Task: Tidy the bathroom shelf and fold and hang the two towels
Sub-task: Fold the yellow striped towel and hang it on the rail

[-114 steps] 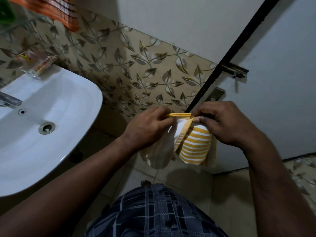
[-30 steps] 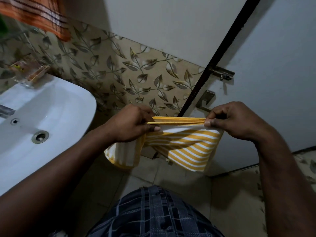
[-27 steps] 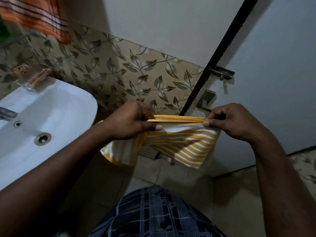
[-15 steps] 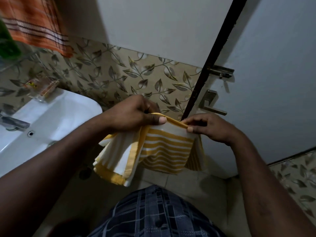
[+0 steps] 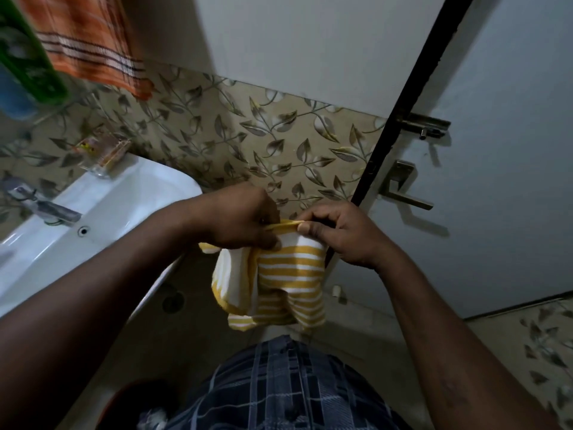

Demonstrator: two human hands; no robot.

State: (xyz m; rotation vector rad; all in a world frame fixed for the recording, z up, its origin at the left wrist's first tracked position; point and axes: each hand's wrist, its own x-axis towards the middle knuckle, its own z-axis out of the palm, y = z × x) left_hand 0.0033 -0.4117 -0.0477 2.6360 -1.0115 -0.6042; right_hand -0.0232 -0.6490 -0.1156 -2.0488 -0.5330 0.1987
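Right now my left hand [image 5: 242, 221] and right hand [image 5: 344, 234] sit close together at chest height, knuckles almost meeting, both pinching the top edge of the yellow-and-white striped towel [image 5: 291, 274]. My left hand is turned palm down with its fingers curled over the hem, the thumb tucked beneath. My right hand nips the same yellow hem between thumb and forefinger, the other fingers bent loosely behind. Both forearms come in from the lower corners and angle inward toward the towel.

The towel hangs from my grip in bunched layers, stripes facing me on the right, and a paler folded flap with a yellow border droops on the left. It hangs free in the air above my dark checked garment [image 5: 279, 383].

To my left is the white washbasin [image 5: 117, 206] with its metal tap [image 5: 46, 209], and a clear dish [image 5: 102, 150] rests on the back rim. Behind my hands runs the leaf-patterned tile wall [image 5: 248, 135]. An orange striped towel [image 5: 90, 41] hangs high on the left, beside a blurred green bottle [image 5: 28, 57]. To my right stands the pale door [image 5: 496, 150] with its lever handle [image 5: 403, 193] and a sliding bolt [image 5: 424, 125] above it.
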